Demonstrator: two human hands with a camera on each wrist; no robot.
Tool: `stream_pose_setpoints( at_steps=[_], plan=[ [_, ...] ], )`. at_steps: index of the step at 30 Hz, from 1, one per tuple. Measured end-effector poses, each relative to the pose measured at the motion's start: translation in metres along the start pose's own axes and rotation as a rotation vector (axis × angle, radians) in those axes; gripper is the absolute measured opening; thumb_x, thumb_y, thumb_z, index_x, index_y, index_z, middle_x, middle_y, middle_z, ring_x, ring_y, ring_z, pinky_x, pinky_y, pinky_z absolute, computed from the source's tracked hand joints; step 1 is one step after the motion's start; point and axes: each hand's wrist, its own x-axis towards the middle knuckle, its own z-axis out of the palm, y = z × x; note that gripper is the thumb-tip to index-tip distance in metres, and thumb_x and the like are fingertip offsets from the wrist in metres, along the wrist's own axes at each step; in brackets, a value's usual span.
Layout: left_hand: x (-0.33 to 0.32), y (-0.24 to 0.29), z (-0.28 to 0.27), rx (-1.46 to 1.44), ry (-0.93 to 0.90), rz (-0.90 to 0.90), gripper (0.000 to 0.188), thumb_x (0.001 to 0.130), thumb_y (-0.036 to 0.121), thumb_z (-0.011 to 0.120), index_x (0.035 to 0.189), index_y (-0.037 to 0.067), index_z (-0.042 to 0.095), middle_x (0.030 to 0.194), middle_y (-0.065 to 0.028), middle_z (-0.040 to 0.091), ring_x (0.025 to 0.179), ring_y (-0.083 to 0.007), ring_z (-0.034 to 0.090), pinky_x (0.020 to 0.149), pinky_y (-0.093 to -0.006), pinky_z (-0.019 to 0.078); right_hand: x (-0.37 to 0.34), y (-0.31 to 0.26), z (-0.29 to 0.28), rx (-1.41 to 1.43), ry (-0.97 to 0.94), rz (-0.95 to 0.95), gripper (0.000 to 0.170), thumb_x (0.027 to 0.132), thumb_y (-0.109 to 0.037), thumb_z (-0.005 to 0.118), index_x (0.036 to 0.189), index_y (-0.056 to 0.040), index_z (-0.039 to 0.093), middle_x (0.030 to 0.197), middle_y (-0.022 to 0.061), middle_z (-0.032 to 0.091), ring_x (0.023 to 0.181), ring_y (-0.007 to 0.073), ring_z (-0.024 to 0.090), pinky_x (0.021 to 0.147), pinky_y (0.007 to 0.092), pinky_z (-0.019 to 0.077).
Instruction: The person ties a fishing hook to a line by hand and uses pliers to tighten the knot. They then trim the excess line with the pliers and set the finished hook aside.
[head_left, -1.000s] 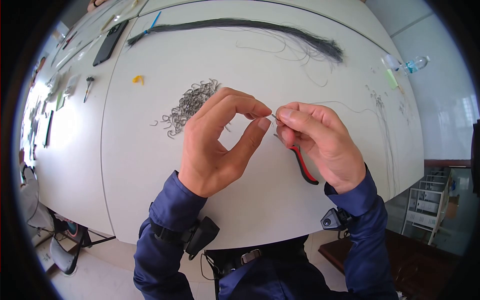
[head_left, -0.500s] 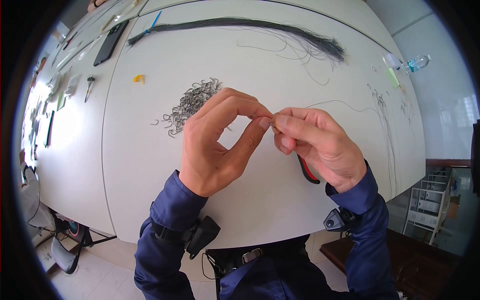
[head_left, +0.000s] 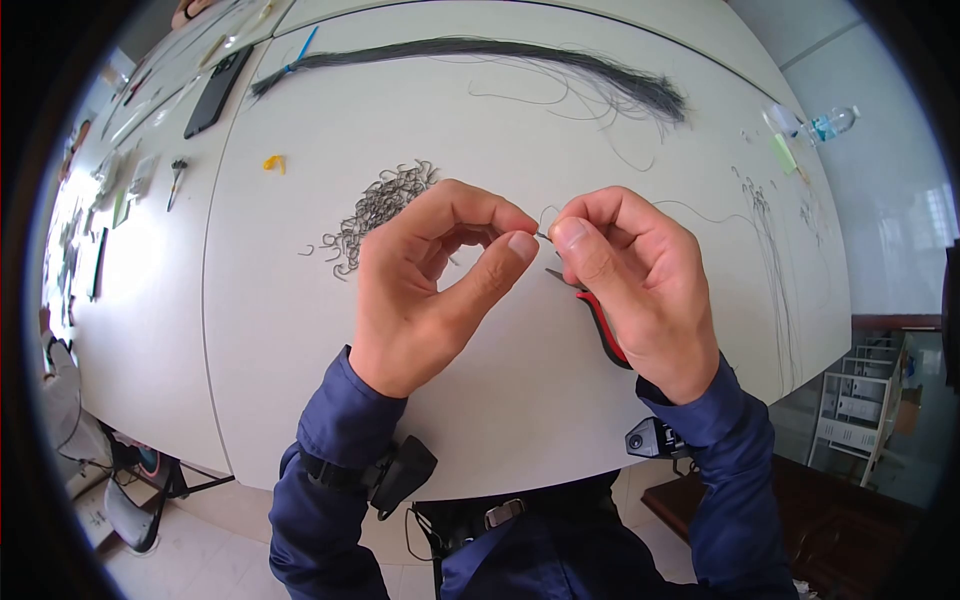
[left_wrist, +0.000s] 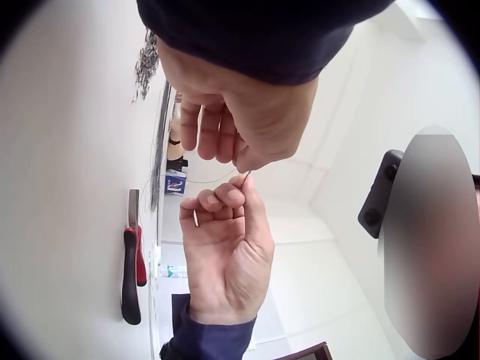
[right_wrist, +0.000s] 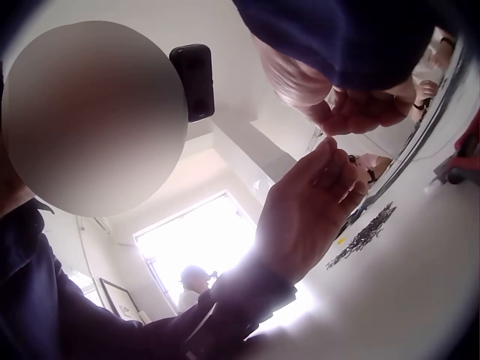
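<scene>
The left hand (head_left: pixel 435 290) pinches a tiny dark piece, seemingly a hook (head_left: pixel 543 236), between thumb and forefinger. Close against it, the right hand (head_left: pixel 645 290) pinches with thumb and forefinger at the piece's other end, where a thin line (head_left: pixel 700 214) loops up. In the left wrist view the dark bit (left_wrist: pixel 248 174) shows between the fingertips of both hands; its exact shape is too small to tell. A pile of hooks (head_left: pixel 375 210) lies left of the left hand. Red-and-black pliers (head_left: pixel 603 325) lie partly behind the right hand.
A bundle of dark strands (head_left: pixel 480 47) stretches across the table's back. A phone (head_left: pixel 218 92) and a yellow piece (head_left: pixel 274 164) lie to the left. Hooks with lines (head_left: pixel 762 205) and a clear bottle (head_left: pixel 833 124) are at the right.
The right hand has turned more upright, its fingers lifting and its wrist shifting slightly left. The pliers show more than half a second ago. The left hand has barely moved.
</scene>
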Motion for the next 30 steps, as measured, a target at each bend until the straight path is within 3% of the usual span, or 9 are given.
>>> stream_pose_setpoints(
  at_steps=[6, 9, 12, 21, 30],
  plan=[
    [-0.001, 0.001, 0.001, -0.034, -0.019, -0.002, 0.007, 0.093, 0.0, 0.068, 0.099, -0.002, 0.065, 0.095, -0.0043, 0.064, 0.088, -0.0113, 0.061, 0.081, -0.0263, 0.0494, 0.0, -0.006, 0.0, 0.051, -0.057, 0.073, 0.027, 0.1, -0.025, 0.064, 0.099, 0.0021, 0.066, 0.081, 0.0021, 0.064, 0.08, 0.0082, 0.058, 0.074, 0.0245, 0.0477],
    [0.0, 0.0, -0.003, -0.084, -0.056, -0.045, 0.011, 0.093, 0.004, 0.071, 0.101, -0.003, 0.067, 0.098, -0.0065, 0.067, 0.093, -0.0138, 0.065, 0.091, -0.0297, 0.0514, 0.001, -0.004, -0.001, 0.137, -0.089, 0.105, 0.027, 0.1, -0.025, 0.063, 0.099, 0.0018, 0.066, 0.081, 0.0007, 0.062, 0.079, 0.0073, 0.056, 0.075, 0.0234, 0.0462],
    [0.0, 0.001, -0.002, -0.129, -0.067, -0.065, 0.012, 0.094, 0.005, 0.071, 0.102, -0.003, 0.066, 0.097, -0.0063, 0.067, 0.092, -0.0134, 0.065, 0.091, -0.0298, 0.0513, 0.001, 0.003, 0.001, 0.266, -0.112, 0.149, 0.027, 0.1, -0.025, 0.062, 0.1, 0.0012, 0.066, 0.081, -0.0006, 0.06, 0.079, 0.0065, 0.053, 0.075, 0.0225, 0.0442],
    [-0.002, -0.002, 0.001, -0.229, -0.044, -0.148, 0.014, 0.096, 0.006, 0.069, 0.104, -0.003, 0.064, 0.096, -0.0043, 0.067, 0.09, -0.0089, 0.063, 0.08, -0.0232, 0.051, 0.003, 0.01, -0.002, 0.504, -0.183, 0.27, 0.027, 0.101, -0.028, 0.061, 0.1, -0.0023, 0.066, 0.08, -0.0013, 0.058, 0.083, 0.0068, 0.049, 0.083, 0.0231, 0.0393],
    [-0.002, -0.005, 0.002, -0.264, -0.049, -0.125, 0.014, 0.096, 0.005, 0.068, 0.104, -0.004, 0.063, 0.095, -0.0068, 0.067, 0.088, -0.0105, 0.063, 0.08, -0.0254, 0.0526, 0.002, 0.011, 0.0, 0.567, -0.2, 0.307, 0.025, 0.101, -0.028, 0.061, 0.096, -0.004, 0.065, 0.079, -0.0011, 0.058, 0.09, 0.01, 0.053, 0.086, 0.0259, 0.0409]
  ],
)
